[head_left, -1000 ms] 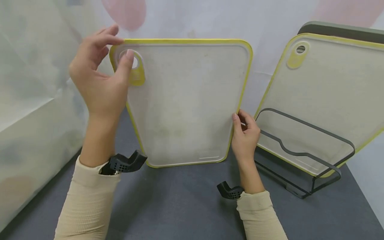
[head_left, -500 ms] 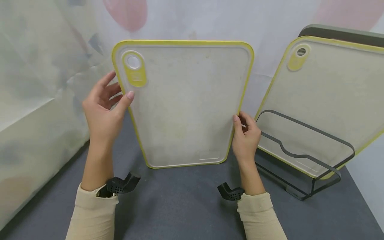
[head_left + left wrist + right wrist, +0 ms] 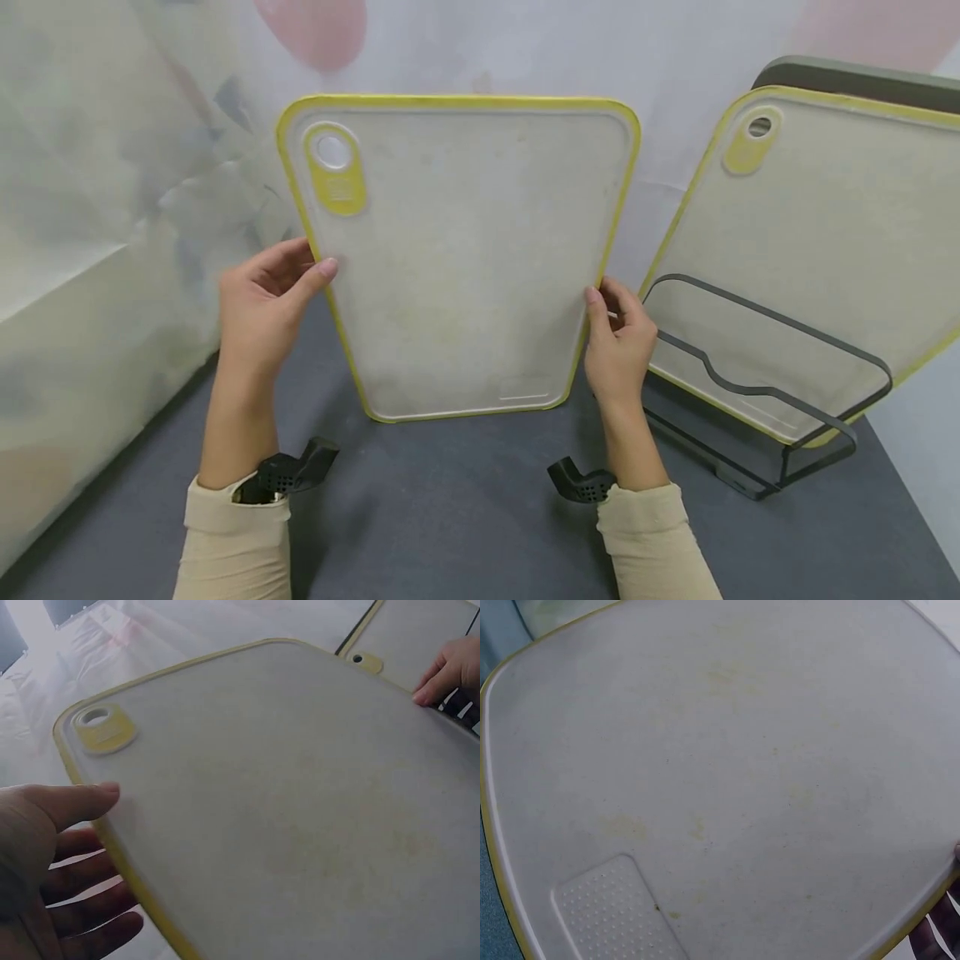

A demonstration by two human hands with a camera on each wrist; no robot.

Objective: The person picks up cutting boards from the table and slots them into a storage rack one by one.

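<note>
You held a white cutting board (image 3: 465, 258) with a yellow rim upright, its lower short edge resting on the grey tabletop (image 3: 465, 508) at the middle of the scene. Your left hand (image 3: 262, 304) gripped its left long edge, thumb laid across the near face and fingers curled behind. Your right hand (image 3: 618, 346) pinched the right long edge, thumb on the near face, at about the same height.

The head view alone showed the wider setting: a second yellow-rimmed board (image 3: 810, 250) leaned in a dark wire rack (image 3: 780, 392) to the right, with the top of a darker board (image 3: 855, 79) behind it. Your right hand sat just beside the left end of that rack. A draped pale sheet (image 3: 97, 208) covered the left side and far wall.

The left wrist view showed what the head view could not: the fingers (image 3: 82, 885) of your left hand spread behind the board, with the thumb flat on the face below the yellow hanging hole (image 3: 101, 727). It also caught your right hand at the far edge and a corner of the racked board.

The right wrist view showed the board's face close up, with faint yellowish stains and a dotted textured patch (image 3: 615, 915) near the bottom corner. Of your right hand, only a sliver appeared at the frame's right edge.
</note>
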